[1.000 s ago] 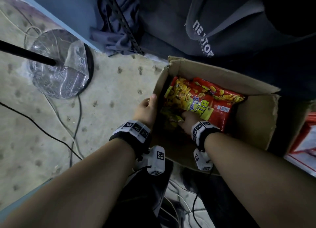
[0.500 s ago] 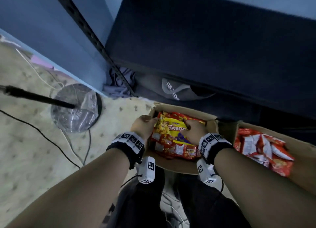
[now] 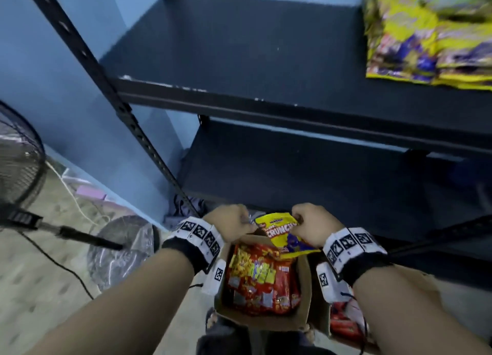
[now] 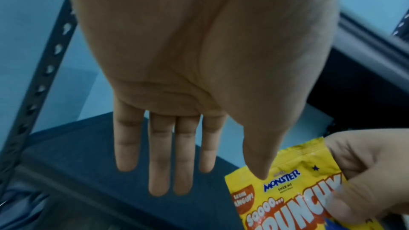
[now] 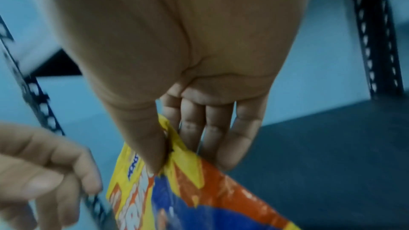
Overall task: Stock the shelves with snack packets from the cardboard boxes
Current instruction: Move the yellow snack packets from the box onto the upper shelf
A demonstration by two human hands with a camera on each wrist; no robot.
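Note:
A yellow snack packet (image 3: 282, 232) with "CRUNCHY" lettering hangs above the open cardboard box (image 3: 266, 322). My right hand (image 3: 311, 226) pinches its top right corner between thumb and fingers (image 5: 192, 139). My left hand (image 3: 231, 221) is just left of the packet. In the left wrist view its fingers (image 4: 159, 155) are straight and hold nothing, and its thumb tip lies over the packet (image 4: 287, 190). Several red snack packets (image 3: 261, 277) fill the box. The dark shelf (image 3: 253, 48) ahead is bare on its left part.
Yellow packets (image 3: 426, 40) are stacked on the shelf's right side. A lower shelf (image 3: 306, 173) sits beneath it, behind the perforated upright (image 3: 106, 88). A second box with red packets (image 3: 343, 325) is at lower right. A standing fan (image 3: 18, 162), its base (image 3: 125, 248) and cables occupy the floor at left.
Both hands came up out of the box. The right hand now carries the yellow packet above it, the left hand's fingers have straightened, and the view has tilted up to the shelves.

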